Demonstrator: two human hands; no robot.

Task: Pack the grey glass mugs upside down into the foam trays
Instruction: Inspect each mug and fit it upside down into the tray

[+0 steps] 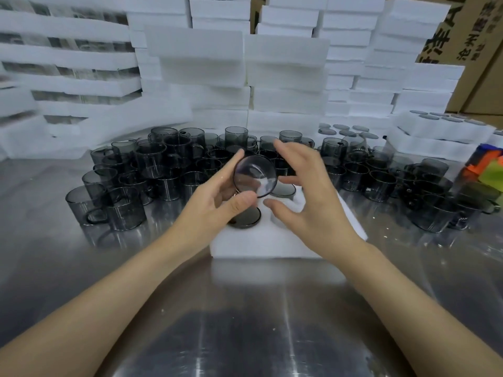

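Observation:
A grey glass mug (255, 176) is held above a white foam tray (261, 244), its round base turned toward me. My left hand (217, 202) grips it, index finger along the top and thumb at the lower rim. To the mug's right, my right hand (304, 191) hovers with fingers spread, its fingertips near or at the glass; contact is unclear. Two mugs sit upside down in the tray: one at the front left (246, 218), one at the back right (283, 190). Several loose grey mugs (152, 170) crowd the table behind the tray.
The tray lies on a shiny metal table (245, 322). Stacked white foam trays (245, 63) form a wall behind. Filled trays (441, 126) stand at the right. Cardboard boxes (476, 36) and a colourful object (487, 167) are at the far right.

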